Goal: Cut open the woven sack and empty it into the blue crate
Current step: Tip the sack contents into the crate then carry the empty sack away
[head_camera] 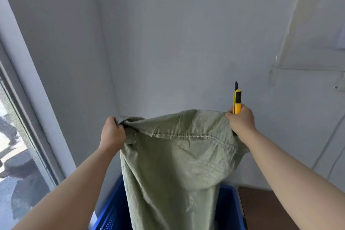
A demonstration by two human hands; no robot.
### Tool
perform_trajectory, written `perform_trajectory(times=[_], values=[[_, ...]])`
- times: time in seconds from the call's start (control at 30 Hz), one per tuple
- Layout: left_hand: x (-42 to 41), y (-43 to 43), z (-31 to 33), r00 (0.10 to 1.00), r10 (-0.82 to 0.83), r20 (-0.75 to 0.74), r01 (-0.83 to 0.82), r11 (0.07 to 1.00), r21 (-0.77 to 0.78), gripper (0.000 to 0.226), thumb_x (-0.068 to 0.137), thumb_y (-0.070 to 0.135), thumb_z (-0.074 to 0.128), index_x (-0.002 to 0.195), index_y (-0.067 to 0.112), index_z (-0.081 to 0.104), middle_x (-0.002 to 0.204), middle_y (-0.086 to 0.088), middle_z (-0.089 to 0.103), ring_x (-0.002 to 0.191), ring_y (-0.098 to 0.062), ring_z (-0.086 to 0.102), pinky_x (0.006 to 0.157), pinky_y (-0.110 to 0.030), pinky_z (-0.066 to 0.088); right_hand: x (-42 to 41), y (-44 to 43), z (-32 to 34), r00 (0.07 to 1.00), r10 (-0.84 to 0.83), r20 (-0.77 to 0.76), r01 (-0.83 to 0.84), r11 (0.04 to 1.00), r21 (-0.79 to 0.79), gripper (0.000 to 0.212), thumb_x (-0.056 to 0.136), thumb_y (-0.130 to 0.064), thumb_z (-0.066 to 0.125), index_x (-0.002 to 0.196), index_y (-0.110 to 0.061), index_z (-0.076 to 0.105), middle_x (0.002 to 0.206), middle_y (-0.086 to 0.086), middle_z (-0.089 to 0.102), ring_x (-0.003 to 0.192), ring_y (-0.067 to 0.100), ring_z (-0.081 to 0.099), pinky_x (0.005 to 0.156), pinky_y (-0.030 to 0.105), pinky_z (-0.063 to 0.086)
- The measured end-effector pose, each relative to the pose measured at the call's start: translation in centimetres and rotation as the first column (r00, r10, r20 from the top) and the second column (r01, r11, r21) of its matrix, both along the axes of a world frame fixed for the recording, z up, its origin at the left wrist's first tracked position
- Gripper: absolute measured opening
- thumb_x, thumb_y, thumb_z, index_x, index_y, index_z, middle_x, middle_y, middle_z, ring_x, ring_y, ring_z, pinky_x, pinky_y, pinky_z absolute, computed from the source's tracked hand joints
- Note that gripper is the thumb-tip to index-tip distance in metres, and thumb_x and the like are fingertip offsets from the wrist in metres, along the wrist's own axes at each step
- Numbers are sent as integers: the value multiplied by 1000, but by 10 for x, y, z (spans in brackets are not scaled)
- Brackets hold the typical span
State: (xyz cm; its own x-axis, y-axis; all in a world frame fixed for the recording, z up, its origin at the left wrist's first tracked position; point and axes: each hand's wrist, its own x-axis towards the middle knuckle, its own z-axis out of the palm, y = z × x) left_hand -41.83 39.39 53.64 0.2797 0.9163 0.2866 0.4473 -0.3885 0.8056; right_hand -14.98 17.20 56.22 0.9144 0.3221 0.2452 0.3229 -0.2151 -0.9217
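Left hand (112, 133) grips sack (177, 164) top corner.

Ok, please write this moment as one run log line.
left hand: grips woven sack corner | right hand: grips other corner plus yellow knife, blade up | woven sack: stitched end up, hangs over blue crate

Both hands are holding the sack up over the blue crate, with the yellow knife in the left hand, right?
Not quite. The head view shows the yellow utility knife in the right hand, not the left hand. Both hands do hold the green woven sack up over the blue crate.
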Motion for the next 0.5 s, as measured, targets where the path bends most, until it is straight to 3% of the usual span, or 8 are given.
perform_trajectory(times=[0.2, 0.37, 0.5], values=[[14, -3, 47, 982, -11, 191, -7, 995, 95, 7, 92, 7, 38, 94, 5, 44, 93, -10, 51, 83, -26, 46, 70, -36, 35, 6, -6, 54, 995, -77, 63, 60, 972, 229, 11, 87, -5, 59, 87, -12, 51, 66, 0, 45, 55, 14, 42, 50, 26, 35], [10, -5, 36, 998, -22, 60, 18, 998, 65, 12, 92, 6, 38, 99, 1, 47, 96, -14, 52, 85, -30, 48, 71, -38, 37, 5, -13, 41, 999, -27, 20, 25, 998, 54, 19, 85, -2, 61, 78, -15, 50, 66, 2, 47, 60, 20, 45, 52, 28, 35], [18, -9, 54, 988, -62, 145, 46, 993, 108, 8, 92, 9, 37, 92, 4, 44, 82, -6, 49, 77, -27, 46, 66, -37, 37, 0, -16, 42, 999, -44, 20, 40, 987, 156, 11, 88, -4, 59, 87, -11, 50, 66, 1, 46, 55, 16, 43, 49, 27, 35]])
